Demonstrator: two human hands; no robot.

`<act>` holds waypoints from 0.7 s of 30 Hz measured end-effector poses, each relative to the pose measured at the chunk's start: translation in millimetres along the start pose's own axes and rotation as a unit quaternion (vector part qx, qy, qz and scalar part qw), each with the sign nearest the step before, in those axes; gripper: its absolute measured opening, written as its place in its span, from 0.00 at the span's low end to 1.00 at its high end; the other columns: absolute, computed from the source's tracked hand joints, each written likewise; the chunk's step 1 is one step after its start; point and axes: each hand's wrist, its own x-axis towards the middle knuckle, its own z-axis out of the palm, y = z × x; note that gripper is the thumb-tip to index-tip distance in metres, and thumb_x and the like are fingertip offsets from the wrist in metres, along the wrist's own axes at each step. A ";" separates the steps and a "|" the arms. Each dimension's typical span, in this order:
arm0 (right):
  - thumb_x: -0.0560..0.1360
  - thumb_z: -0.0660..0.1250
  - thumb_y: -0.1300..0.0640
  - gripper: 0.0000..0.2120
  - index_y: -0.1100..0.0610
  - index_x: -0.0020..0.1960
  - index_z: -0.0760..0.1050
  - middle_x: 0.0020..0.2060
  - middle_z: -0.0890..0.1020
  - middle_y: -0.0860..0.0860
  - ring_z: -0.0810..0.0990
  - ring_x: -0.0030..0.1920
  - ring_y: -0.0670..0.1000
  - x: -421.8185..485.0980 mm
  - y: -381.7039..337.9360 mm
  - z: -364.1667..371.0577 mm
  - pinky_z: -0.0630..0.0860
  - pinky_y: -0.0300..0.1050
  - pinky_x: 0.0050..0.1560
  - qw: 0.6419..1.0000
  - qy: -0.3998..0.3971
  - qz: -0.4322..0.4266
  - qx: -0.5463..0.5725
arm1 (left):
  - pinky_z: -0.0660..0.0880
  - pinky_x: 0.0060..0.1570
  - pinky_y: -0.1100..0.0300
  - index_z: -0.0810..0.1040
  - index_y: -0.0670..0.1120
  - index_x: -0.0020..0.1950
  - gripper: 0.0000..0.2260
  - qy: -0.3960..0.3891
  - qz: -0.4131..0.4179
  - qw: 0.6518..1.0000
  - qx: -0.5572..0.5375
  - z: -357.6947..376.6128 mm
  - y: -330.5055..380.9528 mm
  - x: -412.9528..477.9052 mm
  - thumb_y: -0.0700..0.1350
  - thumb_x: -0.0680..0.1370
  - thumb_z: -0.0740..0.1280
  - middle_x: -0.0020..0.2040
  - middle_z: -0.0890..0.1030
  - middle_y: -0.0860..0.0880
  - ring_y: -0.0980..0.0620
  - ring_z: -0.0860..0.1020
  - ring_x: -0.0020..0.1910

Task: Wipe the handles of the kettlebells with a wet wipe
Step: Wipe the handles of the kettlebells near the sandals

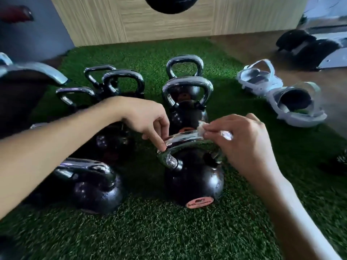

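Observation:
A black kettlebell with a chrome handle stands on the green turf in front of me. A thin wet wipe lies stretched along the top of that handle. My right hand pinches the wipe's right end above the handle. My left hand presses fingertips on the wipe at the handle's left bend. Several other black kettlebells with chrome handles stand behind and to the left, one right behind, another lying low at the near left.
Green artificial turf covers the floor. A pair of white sandals lies at the right edge of the turf. A wooden panel stands at the back, and dark gym gear sits at the far left.

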 end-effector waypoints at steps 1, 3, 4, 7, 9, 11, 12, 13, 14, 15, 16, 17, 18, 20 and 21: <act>0.71 0.78 0.51 0.04 0.43 0.45 0.87 0.45 0.87 0.40 0.79 0.44 0.39 -1.8 5.9 -3.9 0.71 0.49 0.49 1.000 0.012 0.011 0.005 | 0.74 0.36 0.66 0.84 0.52 0.49 0.14 0.009 -0.004 1.000 -0.013 3.7 -2.6 0.1 0.57 0.69 0.79 0.43 0.87 0.56 0.49 0.82 0.38; 0.72 0.78 0.52 0.03 0.45 0.45 0.87 0.45 0.86 0.41 0.76 0.43 0.41 -4.4 -0.6 3.5 0.73 0.53 0.48 1.000 0.022 -0.016 -0.009 | 0.75 0.38 0.61 0.84 0.53 0.49 0.15 0.038 -0.010 0.998 -0.055 14.2 -8.8 -1.9 0.58 0.67 0.79 0.44 0.87 0.55 0.45 0.83 0.42; 0.72 0.77 0.52 0.03 0.45 0.46 0.88 0.46 0.86 0.41 0.75 0.43 0.46 -6.1 -9.1 12.2 0.73 0.54 0.46 0.999 0.020 -0.041 -0.023 | 0.76 0.39 0.59 0.84 0.54 0.49 0.16 0.058 -0.011 0.995 -0.078 20.0 -11.4 -4.3 0.59 0.66 0.79 0.44 0.87 0.55 0.43 0.83 0.42; 0.76 0.74 0.53 0.04 0.46 0.49 0.87 0.49 0.85 0.41 0.73 0.44 0.51 -13.3 -21.9 30.8 0.71 0.52 0.45 0.996 0.023 -0.073 -0.051 | 0.79 0.42 0.54 0.84 0.59 0.48 0.15 0.116 -0.003 0.988 -0.106 36.0 -15.4 -13.2 0.62 0.65 0.78 0.44 0.87 0.57 0.44 0.84 0.45; 0.75 0.75 0.54 0.05 0.46 0.50 0.87 0.50 0.86 0.41 0.79 0.44 0.52 -17.5 -10.9 25.3 0.71 0.50 0.47 0.998 0.047 -0.039 -0.024 | 0.79 0.43 0.53 0.84 0.61 0.48 0.14 0.147 -0.010 0.983 -0.113 45.4 -13.7 -19.7 0.63 0.66 0.77 0.44 0.86 0.60 0.49 0.84 0.42; 0.73 0.77 0.54 0.06 0.47 0.49 0.87 0.49 0.86 0.40 0.82 0.46 0.47 -25.2 10.3 10.2 0.73 0.48 0.50 0.995 0.088 0.037 0.011 | 0.78 0.40 0.57 0.83 0.62 0.48 0.14 0.176 -0.031 0.975 -0.131 53.3 -11.2 -24.5 0.65 0.66 0.76 0.44 0.85 0.63 0.57 0.80 0.32; 0.73 0.78 0.54 0.06 0.47 0.49 0.87 0.48 0.86 0.39 0.81 0.47 0.42 -29.4 19.7 2.5 0.75 0.49 0.52 0.992 0.102 0.072 0.020 | 0.76 0.39 0.58 0.83 0.63 0.48 0.15 0.188 -0.039 0.971 -0.140 56.6 -9.9 -26.1 0.66 0.65 0.75 0.44 0.85 0.64 0.60 0.78 0.29; 0.72 0.78 0.54 0.06 0.46 0.49 0.87 0.48 0.86 0.39 0.81 0.47 0.40 -32.8 25.1 -2.3 0.76 0.51 0.53 0.989 0.111 0.095 0.018 | 0.74 0.38 0.58 0.83 0.64 0.47 0.15 0.199 -0.043 0.968 -0.150 59.2 -9.4 -27.1 0.67 0.63 0.74 0.44 0.85 0.64 0.61 0.76 0.27; 0.72 0.78 0.54 0.06 0.47 0.49 0.87 0.47 0.86 0.39 0.80 0.46 0.39 -34.3 26.2 -2.5 0.76 0.51 0.52 0.988 0.116 0.101 0.007 | 0.75 0.38 0.58 0.83 0.64 0.47 0.16 0.208 -0.044 0.964 -0.158 61.6 -9.5 -27.7 0.67 0.62 0.74 0.44 0.85 0.64 0.62 0.76 0.26; 0.73 0.77 0.54 0.06 0.47 0.49 0.87 0.47 0.86 0.40 0.79 0.45 0.41 -34.0 22.9 1.3 0.76 0.50 0.50 0.989 0.118 0.088 -0.013 | 0.77 0.38 0.57 0.83 0.65 0.47 0.16 0.217 -0.044 0.961 -0.164 63.4 -9.3 -28.4 0.67 0.62 0.75 0.44 0.85 0.64 0.61 0.77 0.27; 0.74 0.77 0.55 0.06 0.48 0.49 0.87 0.48 0.87 0.42 0.79 0.44 0.44 -32.3 16.9 6.1 0.74 0.47 0.48 0.991 0.114 0.060 -0.034 | 0.80 0.40 0.55 0.83 0.64 0.47 0.16 0.224 -0.043 0.959 -0.170 65.4 -9.4 -29.0 0.67 0.62 0.75 0.44 0.85 0.63 0.59 0.78 0.29; 0.74 0.77 0.56 0.05 0.49 0.50 0.87 0.48 0.87 0.42 0.80 0.44 0.48 -29.8 11.3 8.7 0.73 0.46 0.47 0.993 0.105 0.032 -0.051 | 0.82 0.42 0.53 0.83 0.63 0.48 0.16 0.232 -0.044 0.956 -0.175 67.6 -8.9 -29.6 0.67 0.63 0.75 0.44 0.85 0.63 0.56 0.80 0.31; 0.75 0.76 0.56 0.05 0.49 0.50 0.87 0.49 0.87 0.42 0.80 0.43 0.50 -27.3 8.8 9.1 0.72 0.45 0.47 0.993 0.100 0.014 -0.060 | 0.82 0.44 0.51 0.83 0.62 0.48 0.16 0.243 -0.045 0.953 -0.177 70.3 -8.8 -29.9 0.66 0.64 0.75 0.43 0.85 0.64 0.54 0.82 0.34; 0.74 0.76 0.54 0.05 0.47 0.50 0.87 0.47 0.86 0.40 0.81 0.44 0.45 -27.9 13.4 4.7 0.74 0.45 0.48 0.992 0.107 0.049 -0.041 | 0.80 0.42 0.53 0.83 0.62 0.48 0.14 0.267 -0.048 0.946 -0.176 75.8 -8.8 -30.2 0.65 0.66 0.74 0.43 0.85 0.65 0.56 0.82 0.33; 0.73 0.77 0.53 0.06 0.47 0.50 0.87 0.45 0.86 0.38 0.82 0.44 0.41 -33.2 20.5 2.4 0.77 0.45 0.49 0.988 0.109 0.108 -0.013 | 0.78 0.40 0.55 0.83 0.61 0.48 0.14 0.278 -0.052 0.943 -0.178 79.2 -7.9 -30.2 0.65 0.67 0.74 0.43 0.84 0.66 0.58 0.81 0.31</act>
